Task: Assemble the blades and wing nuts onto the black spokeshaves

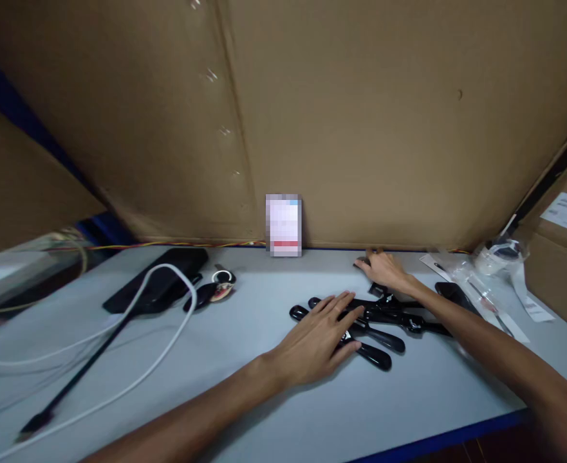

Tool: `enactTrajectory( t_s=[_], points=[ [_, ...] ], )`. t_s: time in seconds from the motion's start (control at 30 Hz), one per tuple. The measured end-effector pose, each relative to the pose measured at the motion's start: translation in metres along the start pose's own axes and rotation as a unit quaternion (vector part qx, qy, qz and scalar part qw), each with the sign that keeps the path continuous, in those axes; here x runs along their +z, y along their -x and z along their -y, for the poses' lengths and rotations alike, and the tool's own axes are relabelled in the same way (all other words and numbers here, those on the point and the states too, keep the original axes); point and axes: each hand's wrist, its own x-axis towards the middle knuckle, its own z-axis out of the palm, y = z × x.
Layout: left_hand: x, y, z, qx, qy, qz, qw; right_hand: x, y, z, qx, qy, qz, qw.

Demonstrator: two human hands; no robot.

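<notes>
Press lightly with your spread-fingered left hand [312, 341] across the glossy black handles [376, 355] right of centre, while your right hand [383, 269], grip unclear, meets a small dark piece [361, 262] farther back.

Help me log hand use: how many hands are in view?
2: the left hand lies over the glossy black pieces; the right hand is beyond them, by a small dark piece near the cardboard.
</notes>
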Motion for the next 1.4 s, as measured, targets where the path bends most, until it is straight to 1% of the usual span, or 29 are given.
enactTrajectory(
  t_s=[0.13,0.2,0.23,0.3,0.4,0.5,0.6,0.7,0.77,0.83,1.07,1.2,1.3,1.4],
  points=[
    [0.002,-0.001,0.000,0.006,0.006,-0.012,1.000,0.001,-0.006,0.038,-0.065,-0.011,0.025,0.998],
    [0.003,-0.001,0.001,0.002,0.002,-0.014,1.000,-0.005,-0.007,0.046,-0.108,-0.020,0.050,0.993],
    [0.004,-0.001,0.001,-0.002,-0.003,-0.015,1.000,-0.010,-0.007,0.047,-0.126,-0.024,0.062,0.990],
    [0.005,-0.001,0.001,-0.012,-0.013,-0.017,1.000,-0.023,-0.007,0.038,-0.142,-0.028,0.079,0.986],
    [0.007,0.000,0.002,-0.021,-0.021,-0.022,0.999,-0.043,0.003,0.007,-0.119,-0.013,0.095,0.988],
    [0.007,0.000,0.002,-0.019,-0.020,-0.015,0.999,-0.056,0.032,-0.029,-0.118,-0.006,0.152,0.981],
    [0.007,0.000,0.003,-0.012,-0.022,-0.010,1.000,-0.059,0.072,-0.050,-0.120,-0.028,0.186,0.975],
    [0.008,0.001,0.004,-0.007,-0.029,-0.009,1.000,-0.056,0.106,-0.055,-0.124,-0.054,0.189,0.973],
    [0.009,0.001,0.005,-0.005,-0.032,-0.010,0.999,-0.054,0.120,-0.055,-0.119,-0.063,0.194,0.972],
    [0.009,0.001,0.006,-0.001,-0.035,-0.011,0.999,-0.052,0.126,-0.057,-0.112,-0.073,0.204,0.970],
    [0.011,0.001,0.008,0.006,-0.043,-0.018,0.999,-0.041,0.131,-0.071,-0.094,-0.112,0.218,0.965],
    [0.012,0.001,0.009,0.010,-0.044,-0.023,0.999,-0.039,0.150,-0.072,-0.096,-0.120,0.228,0.961],
    [0.012,0.002,0.009,0.009,-0.041,-0.025,0.999,-0.041,0.173,-0.069,-0.085,-0.097,0.206,0.970],
    [0.012,0.002,0.009,0.008,-0.045,-0.017,0.999,-0.038,0.200,-0.063,-0.046,-0.049,0.165,0.984]
  ],
)
